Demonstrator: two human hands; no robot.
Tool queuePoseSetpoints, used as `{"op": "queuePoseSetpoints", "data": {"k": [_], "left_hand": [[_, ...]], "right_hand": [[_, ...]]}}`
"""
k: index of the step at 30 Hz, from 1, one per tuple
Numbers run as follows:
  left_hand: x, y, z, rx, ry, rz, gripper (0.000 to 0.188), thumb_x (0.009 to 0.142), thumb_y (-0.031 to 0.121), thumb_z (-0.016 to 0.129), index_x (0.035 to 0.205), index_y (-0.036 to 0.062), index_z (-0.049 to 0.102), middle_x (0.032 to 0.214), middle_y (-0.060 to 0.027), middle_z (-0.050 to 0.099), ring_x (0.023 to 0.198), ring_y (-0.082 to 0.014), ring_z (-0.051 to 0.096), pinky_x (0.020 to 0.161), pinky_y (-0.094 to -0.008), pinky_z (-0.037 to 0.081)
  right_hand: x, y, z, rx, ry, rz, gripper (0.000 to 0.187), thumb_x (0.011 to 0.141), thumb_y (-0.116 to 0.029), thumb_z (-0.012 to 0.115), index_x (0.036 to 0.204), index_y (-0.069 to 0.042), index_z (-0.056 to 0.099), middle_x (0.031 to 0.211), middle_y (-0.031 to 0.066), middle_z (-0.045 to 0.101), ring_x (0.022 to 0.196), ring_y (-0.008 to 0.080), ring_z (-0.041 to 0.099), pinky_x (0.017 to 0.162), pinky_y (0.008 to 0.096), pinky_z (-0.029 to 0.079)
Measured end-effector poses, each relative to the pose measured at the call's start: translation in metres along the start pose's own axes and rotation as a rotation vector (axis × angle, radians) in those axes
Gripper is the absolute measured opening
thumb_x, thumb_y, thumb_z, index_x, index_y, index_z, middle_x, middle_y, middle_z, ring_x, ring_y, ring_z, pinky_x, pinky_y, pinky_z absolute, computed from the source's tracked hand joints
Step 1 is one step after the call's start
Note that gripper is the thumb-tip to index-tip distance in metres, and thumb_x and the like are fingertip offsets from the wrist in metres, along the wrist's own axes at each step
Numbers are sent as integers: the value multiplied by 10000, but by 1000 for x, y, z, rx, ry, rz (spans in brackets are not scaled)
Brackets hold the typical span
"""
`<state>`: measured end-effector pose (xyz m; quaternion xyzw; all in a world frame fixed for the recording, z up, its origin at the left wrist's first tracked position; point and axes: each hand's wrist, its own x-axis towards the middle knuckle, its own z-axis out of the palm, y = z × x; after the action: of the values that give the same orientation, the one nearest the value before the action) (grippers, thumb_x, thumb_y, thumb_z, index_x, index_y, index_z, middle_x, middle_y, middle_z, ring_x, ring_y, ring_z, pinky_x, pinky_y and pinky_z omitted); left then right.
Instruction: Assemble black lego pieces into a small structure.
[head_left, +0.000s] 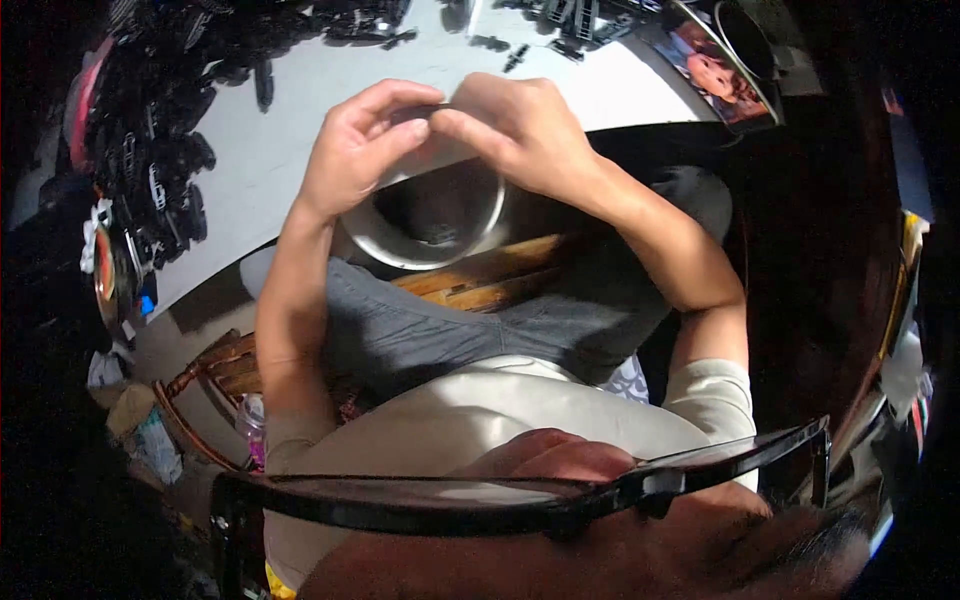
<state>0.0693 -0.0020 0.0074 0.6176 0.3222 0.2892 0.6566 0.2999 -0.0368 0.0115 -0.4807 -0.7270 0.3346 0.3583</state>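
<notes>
My left hand (pixel 362 140) and my right hand (pixel 525 128) meet above the near edge of the white table (pixel 262 180). Thumbs and fingertips of both are bent toward one another around a small dark piece (pixel 424 113). Fingers and blur hide most of it, so its kind cannot be made out. Both hands are closed on it. Directly under them, a round bucket with a pale rim (pixel 412 263) stands near my lap; its inside is dark, and what lies in it is unclear.
Many small black plastic-looking parts (pixel 180 195) are heaped along the table's left side and far edge. At the right corner lies a flat box or card with a printed picture (pixel 722 85). Slatted wood (pixel 490 268) shows between my legs; a clear jar (pixel 251 415) stands low at left.
</notes>
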Motion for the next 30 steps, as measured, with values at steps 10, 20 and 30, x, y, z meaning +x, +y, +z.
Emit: {"op": "queuePoseSetpoints", "data": {"k": [10,20,30], "left_hand": [[32,-7,-46,1295,530,382,430,936,169,657,1364,137,634,1467,-111,551,1386,-339,459,1134,-466,403],[28,-10,-46,1549,527,379,313,918,160,671,1211,53,659,1446,-120,571,1427,-362,413,1187,-467,344],[22,-2,-18,1305,460,373,259,889,65,701,1142,45,652,1132,-118,687,1114,-312,624,964,-417,496]], "right_hand": [[1,-3,15,-327,-170,-158,322,958,-393,663,916,-74,656,766,127,695,734,347,724,624,461,568],[10,22,-17,-833,199,-67,241,810,-55,671,1044,-19,632,1044,189,644,886,334,720,697,433,606],[4,22,-23,-838,174,84,154,850,-130,663,940,-7,674,1003,201,678,849,322,749,629,440,607]]}}
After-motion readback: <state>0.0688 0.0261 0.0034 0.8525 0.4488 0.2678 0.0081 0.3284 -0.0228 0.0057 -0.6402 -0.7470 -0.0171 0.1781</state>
